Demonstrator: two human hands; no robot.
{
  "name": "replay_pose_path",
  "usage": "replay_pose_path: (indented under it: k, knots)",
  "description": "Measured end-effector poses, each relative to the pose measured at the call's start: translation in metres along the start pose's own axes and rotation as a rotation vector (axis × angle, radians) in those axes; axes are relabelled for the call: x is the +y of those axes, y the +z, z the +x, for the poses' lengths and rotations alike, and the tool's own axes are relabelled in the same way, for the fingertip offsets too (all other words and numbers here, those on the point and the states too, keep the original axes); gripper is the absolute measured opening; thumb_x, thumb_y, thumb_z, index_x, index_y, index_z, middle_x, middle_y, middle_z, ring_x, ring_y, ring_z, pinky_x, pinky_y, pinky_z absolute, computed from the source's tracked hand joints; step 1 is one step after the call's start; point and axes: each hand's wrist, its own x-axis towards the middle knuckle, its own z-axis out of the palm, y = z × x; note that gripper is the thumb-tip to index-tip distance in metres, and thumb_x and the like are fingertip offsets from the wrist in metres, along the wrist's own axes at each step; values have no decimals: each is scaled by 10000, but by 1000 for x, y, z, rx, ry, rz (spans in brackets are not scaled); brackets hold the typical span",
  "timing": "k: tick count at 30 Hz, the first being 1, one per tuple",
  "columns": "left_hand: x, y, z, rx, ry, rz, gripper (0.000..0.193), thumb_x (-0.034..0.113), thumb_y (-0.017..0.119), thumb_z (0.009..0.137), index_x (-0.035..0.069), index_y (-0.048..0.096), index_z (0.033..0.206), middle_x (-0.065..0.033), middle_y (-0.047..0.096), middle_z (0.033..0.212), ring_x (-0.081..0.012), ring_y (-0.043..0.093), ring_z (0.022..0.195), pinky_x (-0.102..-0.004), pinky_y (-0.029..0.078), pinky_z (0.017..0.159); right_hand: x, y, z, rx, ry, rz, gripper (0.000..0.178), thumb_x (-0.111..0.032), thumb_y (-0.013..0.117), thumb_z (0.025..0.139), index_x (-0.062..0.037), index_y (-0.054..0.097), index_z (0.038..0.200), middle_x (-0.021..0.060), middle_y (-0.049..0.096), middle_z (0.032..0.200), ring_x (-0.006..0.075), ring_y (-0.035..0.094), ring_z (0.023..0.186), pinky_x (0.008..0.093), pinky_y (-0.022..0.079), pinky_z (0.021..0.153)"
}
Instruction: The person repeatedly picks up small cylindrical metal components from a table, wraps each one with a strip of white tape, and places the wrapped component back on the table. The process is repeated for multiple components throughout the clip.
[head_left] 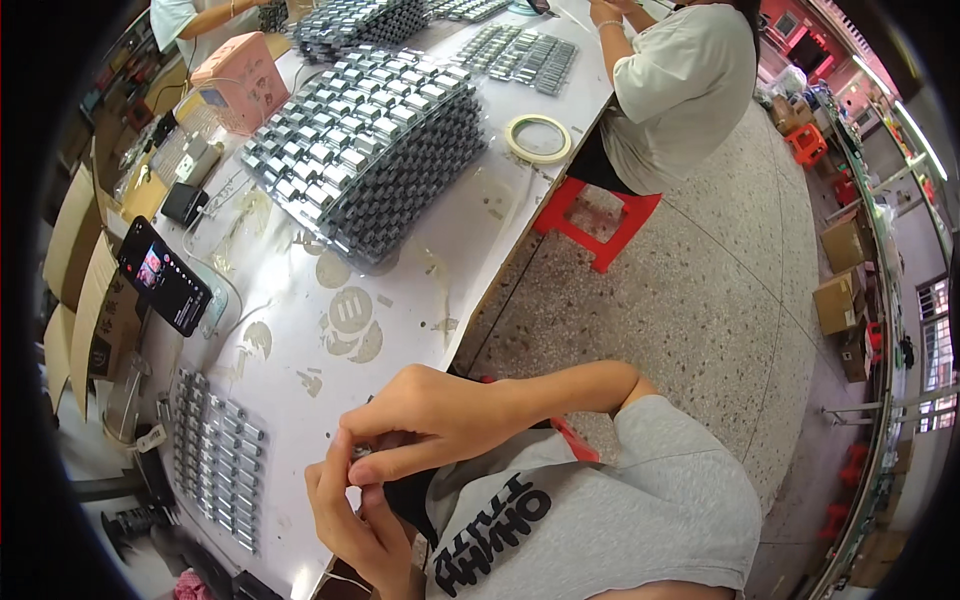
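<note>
My right hand (415,415) and my left hand (355,515) meet at the near edge of the table, fingers pinched together. Between the fingertips is a small silvery piece (360,453), mostly covered, so I cannot make out its kind. Left of my hands, a flat tray of small silver metal parts (222,460) lies on the white table (400,300), its parts set in rows. Farther off stands a tall stack of similar filled trays (370,140).
A phone (165,278) leans on a stand beside an open cardboard box (95,310). A tape roll (538,138) and a pink box (240,82) sit farther back. A co-worker (685,90) sits on a red stool (600,220) at the table's right side.
</note>
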Motion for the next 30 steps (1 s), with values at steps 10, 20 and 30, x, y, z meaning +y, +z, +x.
replay_pose_path:
  k: [10,20,30]
  knots:
    - [-13,0,-4,162,-22,-166,338,6,527,734,-26,468,1065,-94,506,930,-160,515,722,-256,431,628,-12,-12,0,-131,94,119,205,-209,518,840,-19,508,764,54,496,562,130,450,486,262,341,458]
    - [-6,20,-8,295,-147,-344,551,404,442,851,-77,385,1115,-157,468,1057,-168,511,803,-254,422,713,-18,-1,0,21,168,74,168,-174,612,775,-28,529,774,23,536,604,51,447,519,198,357,473]
    - [-8,4,5,12,-13,-58,345,104,492,824,-65,460,1124,-105,538,853,-168,443,656,-260,382,590,-12,2,4,81,161,87,178,-166,589,797,-4,517,788,40,570,661,56,530,609,187,406,516]
